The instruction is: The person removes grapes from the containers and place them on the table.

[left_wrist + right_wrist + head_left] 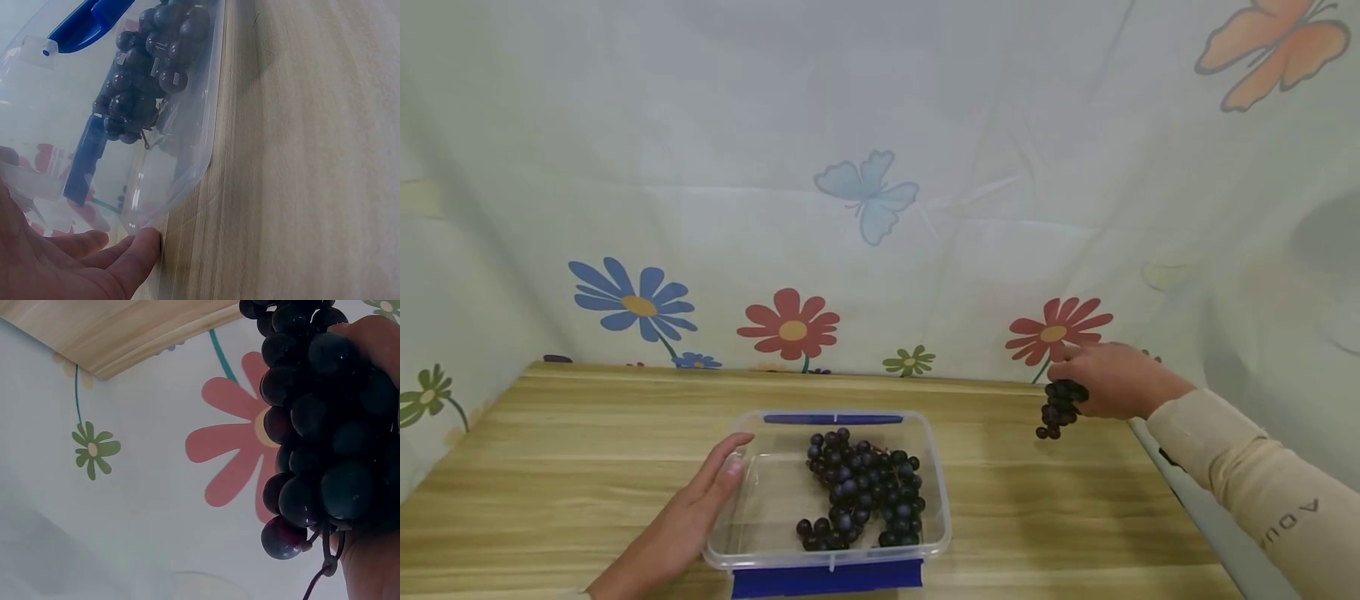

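A clear plastic box (pixel 722 542) with blue clips stands at the front middle of the table, bunches of dark grapes (pixel 857 483) inside it. My left hand (pixel 681 517) rests against the box's left side with its fingers fairly straight; the left wrist view has the fingertips (pixel 147 244) right at the clear wall. Over the table's far right, my right hand (pixel 1108 379) grips another bunch of dark grapes (pixel 1060 408), which hangs down below the fingers. Close up in the right wrist view, this bunch (pixel 312 425) shows a thin stem trailing at one end.
The wooden table (pixel 587 450) ends at a right edge (pixel 1187 500) under the right sleeve (pixel 1262 483). Behind it hangs a pale cloth (pixel 700 167) printed with flowers and butterflies. One blue clip (pixel 827 577) juts out at the box's front.
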Demonstrator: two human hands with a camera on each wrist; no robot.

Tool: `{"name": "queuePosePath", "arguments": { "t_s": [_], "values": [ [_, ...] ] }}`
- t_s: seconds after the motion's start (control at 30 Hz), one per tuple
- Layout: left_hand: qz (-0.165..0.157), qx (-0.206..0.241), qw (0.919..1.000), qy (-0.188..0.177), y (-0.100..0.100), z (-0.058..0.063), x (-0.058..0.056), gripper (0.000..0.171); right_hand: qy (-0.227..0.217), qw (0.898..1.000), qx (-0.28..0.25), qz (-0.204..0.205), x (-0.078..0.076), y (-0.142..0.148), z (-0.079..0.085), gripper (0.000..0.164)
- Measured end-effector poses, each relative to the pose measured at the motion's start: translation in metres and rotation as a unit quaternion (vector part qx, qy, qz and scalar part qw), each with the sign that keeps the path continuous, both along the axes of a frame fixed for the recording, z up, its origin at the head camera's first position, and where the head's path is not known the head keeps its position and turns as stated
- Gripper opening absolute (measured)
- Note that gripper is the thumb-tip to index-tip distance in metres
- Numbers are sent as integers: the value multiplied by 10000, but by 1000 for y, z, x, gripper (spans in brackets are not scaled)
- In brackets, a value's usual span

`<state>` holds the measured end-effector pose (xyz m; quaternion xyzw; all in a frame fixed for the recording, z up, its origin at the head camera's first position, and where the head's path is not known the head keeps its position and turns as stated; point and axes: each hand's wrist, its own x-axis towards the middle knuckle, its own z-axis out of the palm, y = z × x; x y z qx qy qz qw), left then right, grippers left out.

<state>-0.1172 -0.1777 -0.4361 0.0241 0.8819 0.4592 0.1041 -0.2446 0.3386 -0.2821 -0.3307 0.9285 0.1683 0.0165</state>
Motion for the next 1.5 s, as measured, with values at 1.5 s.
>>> {"name": "queuePosePath", "arguments": {
  "t_s": [1.5],
  "values": [
    [58,30,10000,-29,5,1,-1,54,-50,9997,124,227,-6,-14,-34,31]
  ]
}}
